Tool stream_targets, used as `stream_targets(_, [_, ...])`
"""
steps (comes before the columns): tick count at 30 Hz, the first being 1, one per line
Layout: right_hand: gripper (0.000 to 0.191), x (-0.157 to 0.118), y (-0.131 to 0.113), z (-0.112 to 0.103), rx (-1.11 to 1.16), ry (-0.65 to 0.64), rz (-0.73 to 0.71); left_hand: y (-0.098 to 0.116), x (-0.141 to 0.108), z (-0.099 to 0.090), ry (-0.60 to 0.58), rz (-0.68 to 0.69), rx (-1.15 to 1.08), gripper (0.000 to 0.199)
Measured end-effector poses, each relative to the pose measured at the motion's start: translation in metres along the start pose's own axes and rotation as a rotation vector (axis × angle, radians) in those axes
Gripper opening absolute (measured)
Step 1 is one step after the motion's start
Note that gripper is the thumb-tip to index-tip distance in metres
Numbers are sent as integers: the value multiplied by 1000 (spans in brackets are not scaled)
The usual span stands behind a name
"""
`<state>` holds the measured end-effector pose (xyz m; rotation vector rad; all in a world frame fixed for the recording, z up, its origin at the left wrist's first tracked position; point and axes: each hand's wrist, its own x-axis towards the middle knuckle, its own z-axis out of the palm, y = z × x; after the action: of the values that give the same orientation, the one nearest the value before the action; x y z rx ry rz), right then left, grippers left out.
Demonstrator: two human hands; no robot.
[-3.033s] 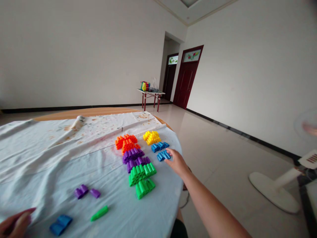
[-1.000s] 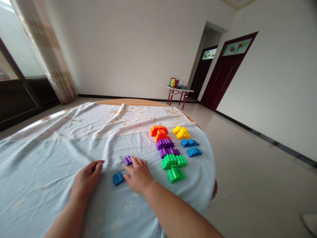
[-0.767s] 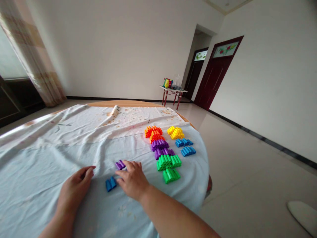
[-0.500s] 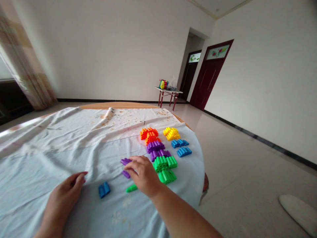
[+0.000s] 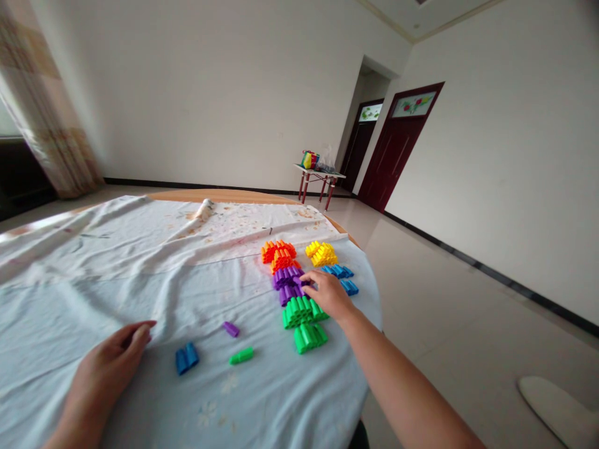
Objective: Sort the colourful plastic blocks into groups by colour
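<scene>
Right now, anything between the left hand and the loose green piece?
Yes: two blue pieces, side by side, lie between the left hand and the green piece. The loose purple piece lies beyond that line.

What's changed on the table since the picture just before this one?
The right hand went rightward and farther off, from beside the green piece to the purple stacks, a purple piece apparently in its grip. Just one loose purple piece remains behind. The blue pair, green piece and left hand stayed about where they were.
</scene>
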<state>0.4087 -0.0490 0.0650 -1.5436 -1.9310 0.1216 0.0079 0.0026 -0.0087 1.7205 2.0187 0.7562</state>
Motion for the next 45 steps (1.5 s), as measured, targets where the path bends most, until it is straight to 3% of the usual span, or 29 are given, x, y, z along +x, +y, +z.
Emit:
stream_targets(7, [19,10,3,14,-131,-114,-9,1,-2,-1,23,-2,-18,44])
stream_targets(21, [18,11,5,10,-143,-203,-85,4,-4,-3,4,-15,-40,46])
stream_targets(32, [24,7,6,7,-73,-34,-25,0,-1,0,2,-26,-85,42])
stream_targets(39, [22,-7,-33,21,26,14,-90,5,-6,0,11,2,-136,43])
stream_targets(45, [19,-14,-84,63,107,-214,-264,0,-5,5,43,-10,-147,45])
